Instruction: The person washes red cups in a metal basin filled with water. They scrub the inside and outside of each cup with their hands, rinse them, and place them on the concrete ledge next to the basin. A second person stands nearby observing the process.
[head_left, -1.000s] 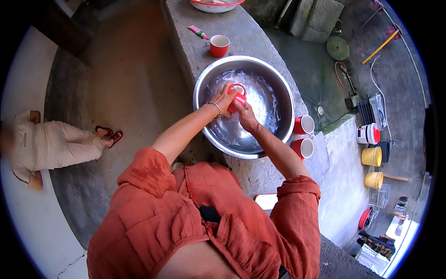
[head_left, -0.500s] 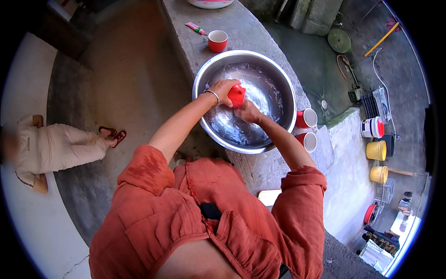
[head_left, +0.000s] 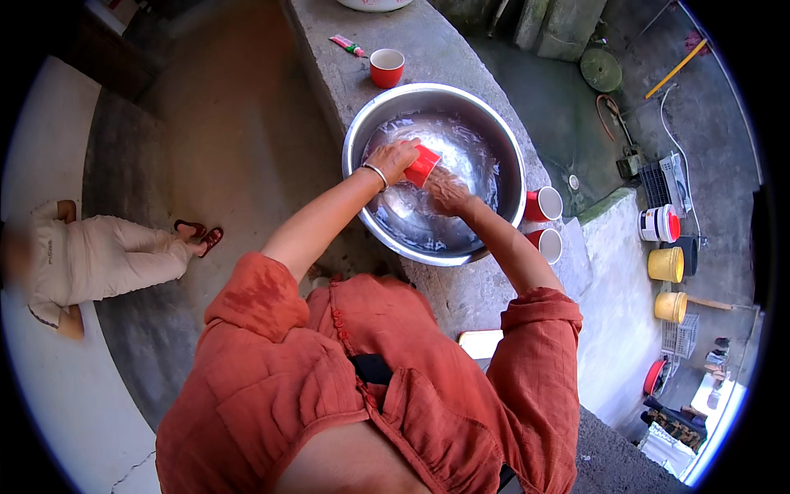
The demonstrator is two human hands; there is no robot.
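Note:
A wide steel basin holds shallow, rippling water. Over it, my left hand is closed round a red cup, which is tilted toward my other hand. My right hand is just below and right of that cup, low in the basin. Its fingers look stretched out and apart, somewhat blurred, with nothing visible in them. Against the basin's right side lie two red cups with white insides, one farther and one nearer. Another red cup stands upright beyond the far rim.
The basin rests on a concrete ledge. A toothpaste-like tube and part of a white bowl are at its far end. A flat, white-faced object lies nearby. Yellow buckets stand right; a person stands left.
The red cup in my left hand has tilted, its lower end swinging right. My right hand has drawn slightly back from the cup, and its fingers have loosened.

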